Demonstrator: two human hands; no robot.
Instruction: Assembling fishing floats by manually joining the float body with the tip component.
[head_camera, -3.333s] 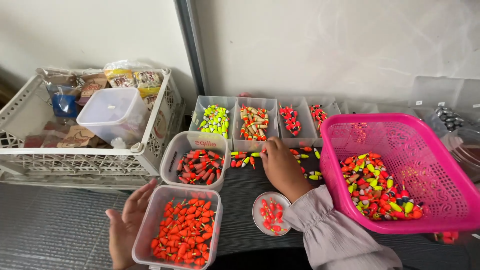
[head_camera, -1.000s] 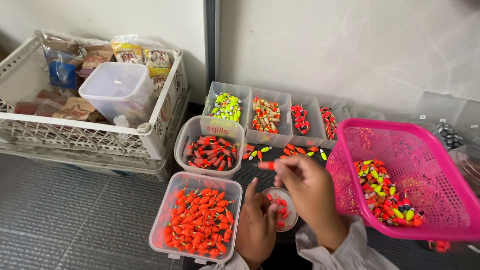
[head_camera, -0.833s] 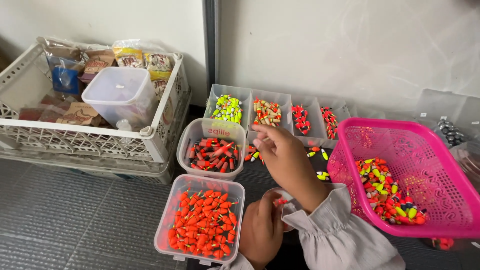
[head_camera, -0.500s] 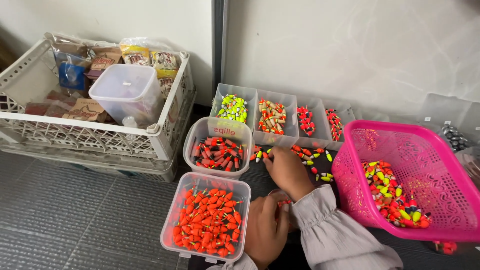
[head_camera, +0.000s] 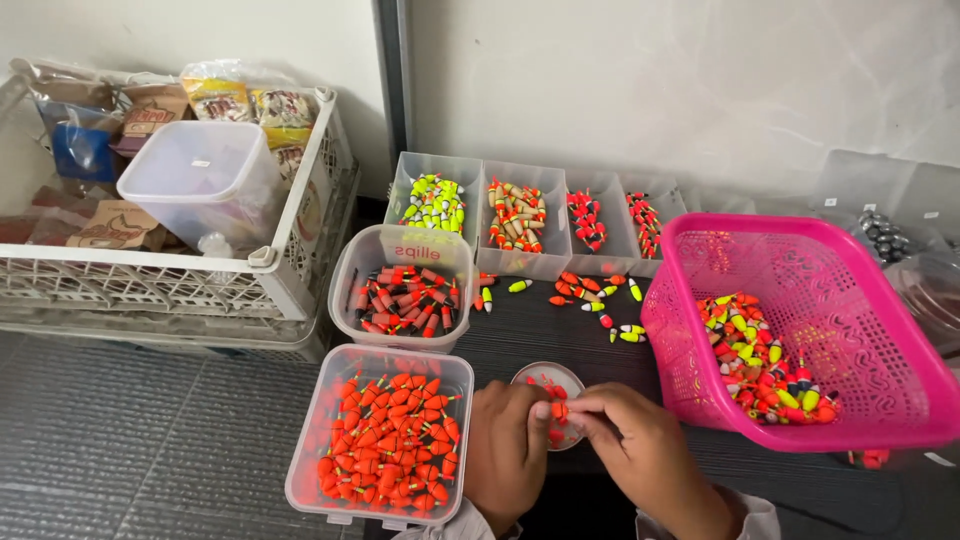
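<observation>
we see both hands meeting low in the view, over a small round clear dish (head_camera: 548, 381) that holds a few orange pieces. the left hand (head_camera: 508, 452) and the right hand (head_camera: 640, 455) pinch one small orange float (head_camera: 559, 410) between their fingertips, just above the dish's near edge; whether the left hand truly grips it or only steadies it, we cannot tell. just left of the left hand sits a clear tub of orange cone floats (head_camera: 385, 437), nearly touching the knuckles. behind that tub stands a second clear tub with red and black floats (head_camera: 405, 293). further back a row of clear compartments (head_camera: 535, 215) holds yellow, tan-and-orange and red pieces, each kind apart. loose floats (head_camera: 600, 296) lie scattered on the dark mat between the row and the dish. to the right of the right hand a pink basket (head_camera: 880, 300) holds a mixed heap of orange, yellow and green floats. on the far left a white crate (head_camera: 290, 230) carries packets and an empty clear bin (head_camera: 205, 185).
</observation>
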